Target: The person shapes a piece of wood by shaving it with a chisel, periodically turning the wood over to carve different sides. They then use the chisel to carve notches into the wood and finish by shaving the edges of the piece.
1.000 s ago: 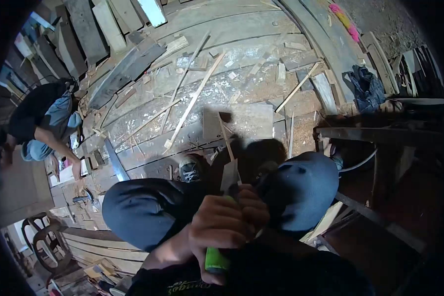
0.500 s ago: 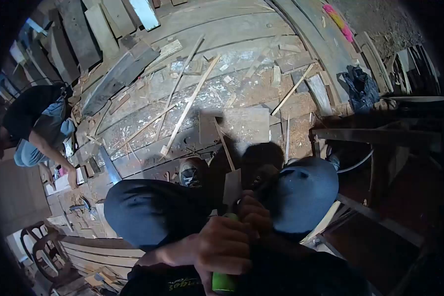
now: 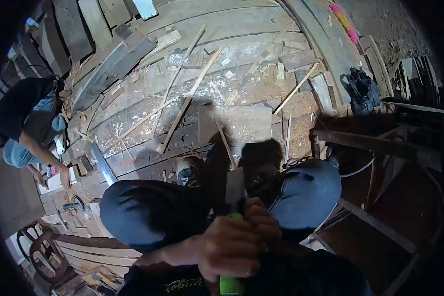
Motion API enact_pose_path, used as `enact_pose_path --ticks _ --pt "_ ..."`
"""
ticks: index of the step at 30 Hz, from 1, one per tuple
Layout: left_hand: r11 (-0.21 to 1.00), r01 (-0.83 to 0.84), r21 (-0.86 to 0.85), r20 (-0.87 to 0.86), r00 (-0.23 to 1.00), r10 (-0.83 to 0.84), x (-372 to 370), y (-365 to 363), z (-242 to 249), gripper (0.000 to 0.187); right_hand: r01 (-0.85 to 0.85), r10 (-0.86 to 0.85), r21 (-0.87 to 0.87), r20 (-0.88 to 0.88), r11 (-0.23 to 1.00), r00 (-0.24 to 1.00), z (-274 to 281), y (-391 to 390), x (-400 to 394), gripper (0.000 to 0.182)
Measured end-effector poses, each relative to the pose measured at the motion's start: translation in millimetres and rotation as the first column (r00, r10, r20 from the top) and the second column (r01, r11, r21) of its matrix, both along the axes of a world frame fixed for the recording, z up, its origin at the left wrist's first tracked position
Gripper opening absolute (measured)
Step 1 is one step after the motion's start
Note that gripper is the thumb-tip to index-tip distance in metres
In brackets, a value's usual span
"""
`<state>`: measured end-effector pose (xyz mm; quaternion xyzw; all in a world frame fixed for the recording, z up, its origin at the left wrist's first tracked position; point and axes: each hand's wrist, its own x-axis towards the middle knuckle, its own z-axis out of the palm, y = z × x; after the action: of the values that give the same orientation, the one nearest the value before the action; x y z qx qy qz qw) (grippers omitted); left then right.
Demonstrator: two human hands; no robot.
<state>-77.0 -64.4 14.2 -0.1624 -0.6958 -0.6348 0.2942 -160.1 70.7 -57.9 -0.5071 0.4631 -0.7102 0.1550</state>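
My left hand [image 3: 227,249] is wrapped around the green handle [image 3: 230,285] of a tool with a wide flat metal blade [image 3: 235,186], which points away from my body. Close against it, my right hand [image 3: 262,221] is closed beside the base of the blade; what its fingers grip is hidden. A thin wooden stick [image 3: 225,143] runs from the blade's far end over a flat board [image 3: 246,123] on the floor. Both hands are between my knees.
At the left a person [image 3: 29,108] bends over a pale piece [image 3: 59,181]. A saw-like blade [image 3: 103,165] lies by my left knee. Wood strips [image 3: 190,101] and scraps cover the floor. A black plastic bag [image 3: 361,89] and wooden frame [image 3: 375,140] are at the right.
Both hands and the tool have shifted slightly to the right, and the blade stands more upright in view. The surroundings at the left have moved a little leftward.
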Motion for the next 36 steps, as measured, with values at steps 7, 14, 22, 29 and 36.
enact_pose_path --ticks 7,14,22,29,36 --pt "0.999 -0.017 0.049 -0.027 0.999 0.018 -7.7 -2.8 -11.1 0.033 -0.104 0.102 -0.056 -0.037 0.993 0.994 -4.1 0.4 -8.3 0.026" --pt "0.997 -0.051 0.054 0.027 0.998 0.050 -16.6 1.4 -16.8 0.025 0.176 -0.168 -0.046 0.140 0.983 0.976 -16.5 10.0 17.1 0.024" --pt "0.999 -0.035 0.017 0.015 0.999 0.035 -29.1 3.9 -13.3 0.025 -0.042 0.043 -0.023 0.024 0.999 0.999 -17.3 19.7 -7.7 0.026" --pt "0.998 -0.051 -0.026 -0.002 0.999 0.051 -35.0 4.9 -36.2 0.066 0.103 -0.096 -0.044 0.147 0.994 0.985 -17.0 17.0 -6.1 0.025" --pt "0.999 -0.033 -0.011 0.026 0.999 0.034 -30.8 27.2 -34.5 0.048 0.101 -0.101 0.004 0.112 0.995 0.989 -13.3 15.5 -10.7 0.027"
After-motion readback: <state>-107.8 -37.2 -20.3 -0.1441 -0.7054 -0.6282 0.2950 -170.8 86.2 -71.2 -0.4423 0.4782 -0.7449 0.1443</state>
